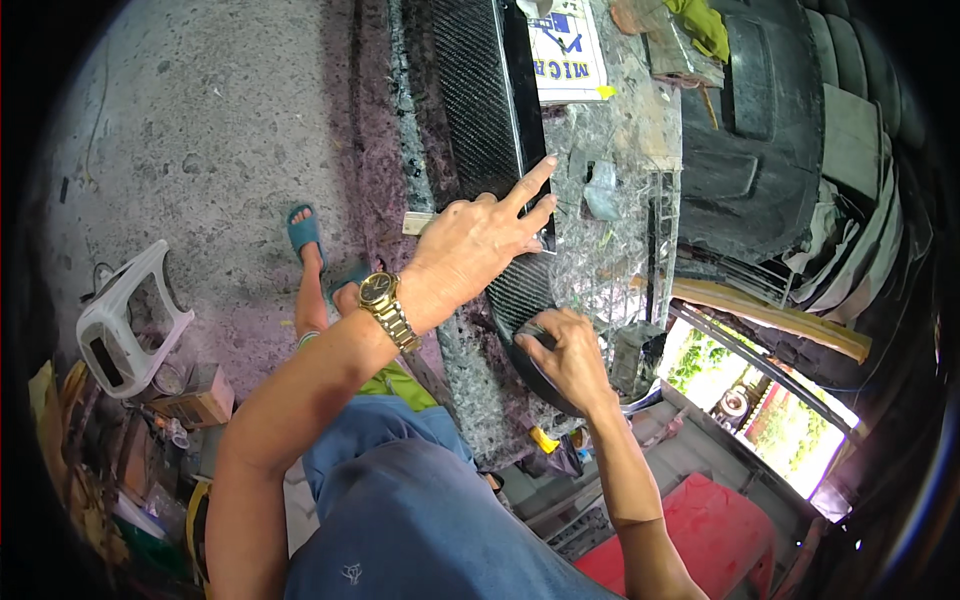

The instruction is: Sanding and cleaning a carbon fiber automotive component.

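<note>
A long black carbon-fibre panel (480, 110) with a woven pattern and a glossy black edge lies along the workbench (625, 140). My left hand (475, 245), a gold watch (380, 290) on its wrist, rests across the panel with its fingers stretched out and spread toward the glossy edge. Closer to me, the panel's narrower part (520, 285) runs down to a curved end. There my right hand (568, 355) is closed, fingers curled and thumb bent, over a small dark piece (530, 335) that I cannot make out. A small pale block (416, 223) sits beside my left hand.
A white printed sheet (570, 55) and a crumpled silvery scrap (601, 190) lie on the bench. Dark moulded panels (750, 140) are stacked to the right. A white plastic stool (130, 320) stands at left on the concrete floor; a red surface (690, 540) is at lower right.
</note>
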A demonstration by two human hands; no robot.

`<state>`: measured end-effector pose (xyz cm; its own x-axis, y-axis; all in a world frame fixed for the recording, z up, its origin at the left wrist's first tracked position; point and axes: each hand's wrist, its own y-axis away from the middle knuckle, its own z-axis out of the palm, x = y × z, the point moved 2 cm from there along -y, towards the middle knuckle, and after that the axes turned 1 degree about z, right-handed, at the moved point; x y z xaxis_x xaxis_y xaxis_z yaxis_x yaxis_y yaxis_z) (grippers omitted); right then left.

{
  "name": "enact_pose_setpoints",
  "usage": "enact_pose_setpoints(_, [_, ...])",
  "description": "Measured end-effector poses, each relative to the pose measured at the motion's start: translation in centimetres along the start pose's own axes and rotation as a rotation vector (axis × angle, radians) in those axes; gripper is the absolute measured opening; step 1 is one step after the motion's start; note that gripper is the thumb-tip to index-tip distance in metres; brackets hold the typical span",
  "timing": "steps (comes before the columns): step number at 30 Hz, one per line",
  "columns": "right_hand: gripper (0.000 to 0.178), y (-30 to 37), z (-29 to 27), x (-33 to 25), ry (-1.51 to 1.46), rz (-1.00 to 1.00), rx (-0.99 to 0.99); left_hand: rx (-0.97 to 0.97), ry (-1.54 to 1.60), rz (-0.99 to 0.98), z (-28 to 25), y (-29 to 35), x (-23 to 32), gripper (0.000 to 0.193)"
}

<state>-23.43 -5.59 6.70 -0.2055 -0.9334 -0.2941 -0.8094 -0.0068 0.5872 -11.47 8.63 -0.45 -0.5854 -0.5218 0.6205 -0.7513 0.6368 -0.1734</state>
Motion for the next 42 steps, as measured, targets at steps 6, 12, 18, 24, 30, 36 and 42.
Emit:
enact_pose_setpoints(6, [0.016, 0.0, 0.1, 0.6, -0.035, -0.001, 0.017, 0.009, 0.004, 0.014, -0.1, 0.0, 0.1, 0.051])
enact_pose_setpoints(12, [0.016, 0.2, -0.2, 0.3, -0.081, 0.029, -0.033, 0.020, 0.003, 0.013, -0.2, 0.0, 0.0, 0.053])
enact_pose_setpoints(18, [0.015, 0.0, -0.1, 0.2, -0.107, 0.005, 0.015, 0.022, -0.010, 0.016, -0.2, 0.0, -0.1, 0.052])
enact_pose_setpoints(24, [0.016, -0.3, 0.0, -0.1, -0.117, -0.011, 0.018, 0.015, -0.016, 0.011, -0.2, 0.0, -0.1, 0.052])
enact_pose_setpoints(30, [0.017, 0.0, 0.1, 0.1, -0.103, 0.017, 0.024, 0.025, 0.001, 0.016, -0.2, 0.0, -0.1, 0.051])
enact_pose_setpoints(36, [0.018, -0.4, 0.2, 0.2, -0.103, -0.006, 0.030, 0.029, 0.003, 0.010, 0.0, 0.1, -0.1, 0.051])
enact_pose_setpoints(42, [0.017, -1.1, 0.4, -0.4, -0.108, -0.009, 0.092, 0.024, -0.014, 0.010, -0.2, 0.0, -0.1, 0.051])
